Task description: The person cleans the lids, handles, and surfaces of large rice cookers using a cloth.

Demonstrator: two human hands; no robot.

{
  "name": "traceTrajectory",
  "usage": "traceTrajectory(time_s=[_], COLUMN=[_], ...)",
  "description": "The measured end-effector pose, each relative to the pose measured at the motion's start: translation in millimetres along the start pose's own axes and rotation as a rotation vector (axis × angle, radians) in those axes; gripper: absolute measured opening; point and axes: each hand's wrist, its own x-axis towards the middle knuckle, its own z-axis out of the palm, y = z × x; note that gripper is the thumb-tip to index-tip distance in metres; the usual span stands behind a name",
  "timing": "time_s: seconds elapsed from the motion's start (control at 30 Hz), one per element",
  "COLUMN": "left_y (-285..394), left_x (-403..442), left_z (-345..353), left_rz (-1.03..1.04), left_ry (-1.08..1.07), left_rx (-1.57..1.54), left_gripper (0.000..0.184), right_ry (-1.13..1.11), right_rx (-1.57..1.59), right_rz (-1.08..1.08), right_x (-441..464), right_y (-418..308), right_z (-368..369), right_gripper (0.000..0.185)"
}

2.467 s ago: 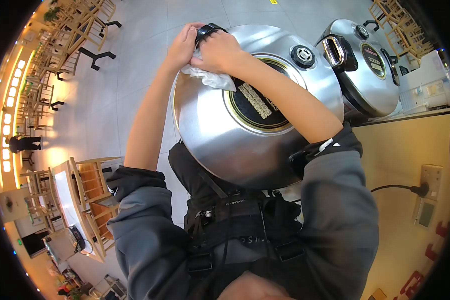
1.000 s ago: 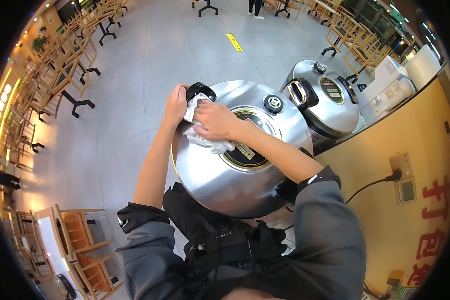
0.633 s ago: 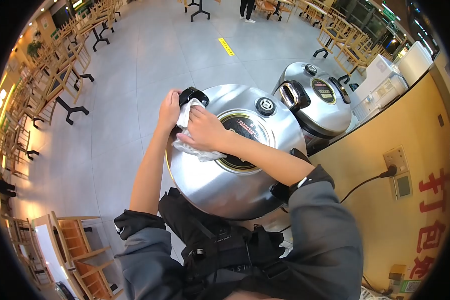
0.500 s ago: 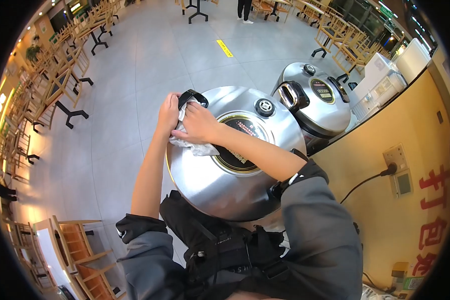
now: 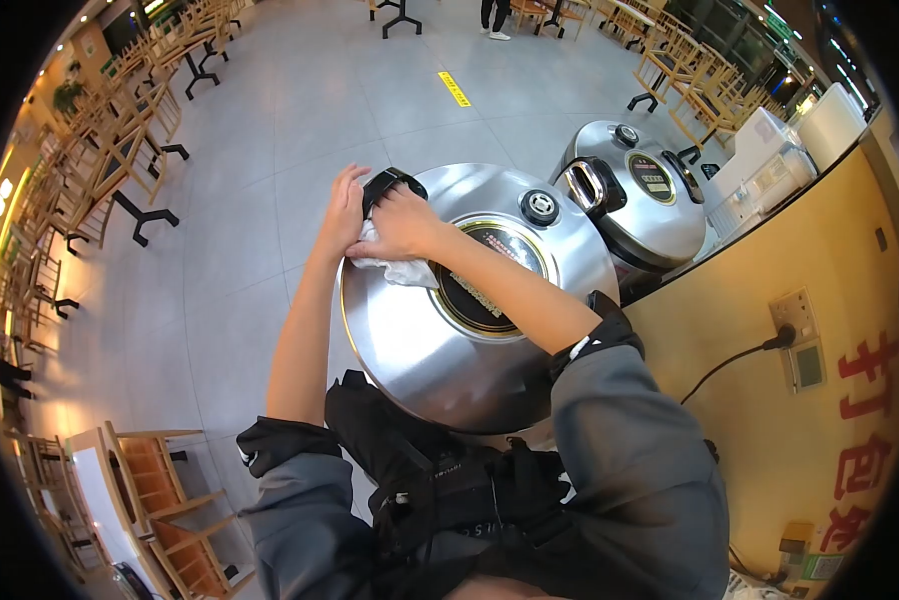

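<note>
A large round pot-like cooker with a brushed-steel lid (image 5: pixel 410 345) stands in front of me. At the lid's far left edge is a black handle (image 5: pixel 410 181). My right hand (image 5: pixel 405 225) is closed on a crumpled white cloth (image 5: pixel 402 272), its fingers reaching in under the handle. Part of the cloth lies on the steel below that hand. Just outside the handle, my left hand (image 5: pixel 345 208) is at the lid's edge, its fingers loosely extended and slightly apart. Between the two hands a bit of cloth shows. A round black valve knob (image 5: pixel 540 207) sits on the lid.
A second steel cooker (image 5: pixel 670 225) stands close on the right. Beyond it are clear plastic containers (image 5: pixel 765 185) on a yellow counter (image 5: pixel 700 340) with a plugged-in cord (image 5: pixel 725 372). Stacked chairs (image 5: pixel 140 130) line the left side. A person's legs (image 5: pixel 495 18) show far ahead.
My right hand has pushed further under the handle with the cloth, so less cloth lies on the lid. My left hand's fingers have loosened and lifted. The view has shifted slightly.
</note>
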Motion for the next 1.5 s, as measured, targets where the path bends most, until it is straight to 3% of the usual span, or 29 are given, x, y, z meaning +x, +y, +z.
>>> traceTrajectory(time_s=[0.07,0.13,0.17,0.27,0.43,0.5,0.6,0.7,0.77,0.83,0.9,0.97,1.03,1.13,1.37,1.5], left_y=[2,8,11,12,-6,-10,-9,21,-5,-18,-21,-13,-8,-6,3,4], left_x=[-3,-4,-5,-8,-3,-4,-4,-11,-6,-1,-4,-7,-6,-5,-9,-9], left_z=[0,-1,-1,0,6,8,8,3,8,10,9,10,8,6,9,8], left_rz=[-0.013,-0.023,-0.029,-0.041,-0.046,-0.044,-0.138,-0.197,-0.156,-0.161,-0.143,-0.132,-0.163,-0.187,-0.157,-0.218], left_ry=[0.003,0.003,0.007,0.014,0.036,0.037,0.016,0.036,0.031,0.014,0.007,0.002,0.035,0.021,0.075,0.049], left_rx=[-0.001,0.001,0.002,-0.005,-0.110,-0.123,-0.230,-0.168,-0.229,-0.266,-0.243,-0.225,-0.178,-0.147,-0.156,-0.139], left_gripper=[0.039,0.039,0.039,0.039,0.039,0.039,0.038,0.038,0.039,0.041,0.043,0.044,0.043,0.042,0.040,0.044], right_ry=[0.013,0.142,0.143,0.083,0.074,-0.100,0.027,0.112,0.071,0.140,0.123,0.286,0.301,0.381,0.260,0.304], right_rx=[0.016,0.010,0.013,0.101,0.244,0.552,0.790,0.714,0.649,0.144,0.150,0.154,0.186,0.164,0.295,0.317], right_rz=[-0.002,-0.119,-0.123,-0.170,-0.202,-0.043,0.092,0.034,0.014,-0.021,0.017,0.041,0.064,0.212,0.292,0.181], right_x=[-8,-17,-22,-40,-53,-42,-38,-46,-47,-47,-44,-40,-34,-22,-14,-13], right_y=[-4,-5,-4,-7,-4,0,-3,-15,-25,-35,-37,-36,-26,2,33,32], right_z=[-1,0,0,-14,-25,-26,-8,-9,-9,0,5,8,7,8,-8,-7], right_gripper=[0.095,0.073,0.073,0.050,0.048,0.046,0.048,0.049,0.054,0.060,0.063,0.064,0.062,0.059,0.041,0.037])
